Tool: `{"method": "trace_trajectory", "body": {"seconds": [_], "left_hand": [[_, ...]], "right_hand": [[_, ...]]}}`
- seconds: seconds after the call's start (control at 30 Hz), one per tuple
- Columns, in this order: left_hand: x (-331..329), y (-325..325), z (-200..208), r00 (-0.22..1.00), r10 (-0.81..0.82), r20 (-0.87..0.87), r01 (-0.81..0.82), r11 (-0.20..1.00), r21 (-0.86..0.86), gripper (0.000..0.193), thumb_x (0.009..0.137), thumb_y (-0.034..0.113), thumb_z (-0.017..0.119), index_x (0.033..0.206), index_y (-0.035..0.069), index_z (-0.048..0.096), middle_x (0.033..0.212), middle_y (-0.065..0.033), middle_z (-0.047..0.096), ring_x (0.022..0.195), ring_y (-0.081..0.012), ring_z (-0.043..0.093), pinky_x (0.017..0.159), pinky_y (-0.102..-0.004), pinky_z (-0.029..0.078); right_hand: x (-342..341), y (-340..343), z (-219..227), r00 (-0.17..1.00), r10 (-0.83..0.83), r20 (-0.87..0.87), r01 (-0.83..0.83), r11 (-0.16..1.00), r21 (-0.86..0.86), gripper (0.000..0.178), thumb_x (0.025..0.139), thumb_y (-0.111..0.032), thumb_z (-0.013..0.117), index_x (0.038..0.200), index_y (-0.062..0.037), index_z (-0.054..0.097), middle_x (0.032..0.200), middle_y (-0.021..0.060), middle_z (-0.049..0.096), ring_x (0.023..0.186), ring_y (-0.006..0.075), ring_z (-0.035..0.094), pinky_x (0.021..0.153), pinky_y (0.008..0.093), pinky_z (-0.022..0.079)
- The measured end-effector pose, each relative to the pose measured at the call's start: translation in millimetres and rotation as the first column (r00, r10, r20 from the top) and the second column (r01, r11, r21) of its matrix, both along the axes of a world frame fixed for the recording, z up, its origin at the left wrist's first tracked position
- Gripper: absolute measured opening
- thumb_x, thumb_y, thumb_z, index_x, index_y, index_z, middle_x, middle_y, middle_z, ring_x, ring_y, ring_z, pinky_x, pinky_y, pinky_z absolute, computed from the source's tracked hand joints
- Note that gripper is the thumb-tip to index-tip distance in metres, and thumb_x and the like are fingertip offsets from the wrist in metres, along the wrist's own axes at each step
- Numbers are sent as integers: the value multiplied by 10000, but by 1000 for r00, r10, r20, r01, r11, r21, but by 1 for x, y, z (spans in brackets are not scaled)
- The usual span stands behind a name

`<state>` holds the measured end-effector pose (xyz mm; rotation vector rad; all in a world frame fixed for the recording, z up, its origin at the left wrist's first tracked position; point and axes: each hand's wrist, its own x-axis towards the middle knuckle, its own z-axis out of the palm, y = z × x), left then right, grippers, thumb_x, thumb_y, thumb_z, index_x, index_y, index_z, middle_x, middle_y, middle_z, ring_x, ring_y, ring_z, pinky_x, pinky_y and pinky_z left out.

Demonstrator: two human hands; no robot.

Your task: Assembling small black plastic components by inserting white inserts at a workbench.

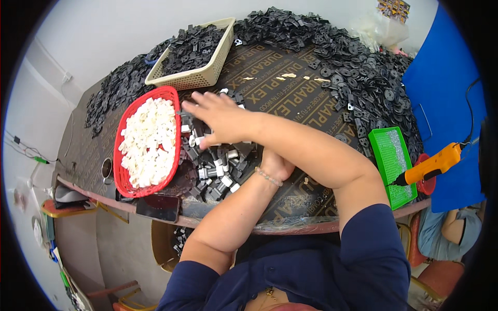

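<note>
My right hand reaches across to the left, its fingers spread and nothing held in them. Below it lies a loose pile of small black plastic parts, several of them fitted with white pieces. My left hand, with a beaded bracelet at the wrist, rests beneath my right forearm at the pile's right side; its fingers are hidden. Left of the pile stands a red oval basket full of small white plastic pieces.
A cream basket of black parts stands behind, with black heaps along the far edge. At right are a green tray of small screws and a hanging orange electric screwdriver. A phone and cup sit front left.
</note>
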<state>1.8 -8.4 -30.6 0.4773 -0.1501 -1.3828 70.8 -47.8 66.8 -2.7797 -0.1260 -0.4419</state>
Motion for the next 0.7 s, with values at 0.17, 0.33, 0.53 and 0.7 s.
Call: {"method": "trace_trajectory", "body": {"seconds": [0.17,0.33,0.53,0.7], "left_hand": [[2,2,-6,999,-34,-24,38,985,169,453,1040,484,391,1169,91,577,963,-45,673,849,-173,615,744,-317,462],[-4,8,-4,995,-69,-68,79,985,155,449,1033,486,424,1180,95,589,983,-55,684,876,-179,634,763,-314,481],[0,10,-5,985,-85,-150,105,986,126,465,1050,457,394,1242,64,552,1017,-67,670,936,-186,617,818,-307,468],[3,7,0,979,-61,-195,90,986,141,476,1053,442,391,1269,48,545,1037,-90,667,966,-207,616,838,-322,467]], "right_hand": [[6,-133,-9,936,-285,207,245,949,200,811,803,-418,752,1433,-14,439,1458,315,418,1368,447,398,1143,473,323],[14,-272,-53,638,-766,-80,769,639,15,858,829,-434,739,1511,-112,331,1517,242,346,1331,472,409,1076,514,395],[55,-361,-62,314,-937,-151,930,336,-148,941,813,-605,697,1566,-255,255,1624,189,142,1467,459,165,1136,645,208],[73,-378,-51,264,-905,-334,961,276,10,980,787,-732,639,1568,-280,257,1652,160,7,1486,488,49,1151,700,126]]}}
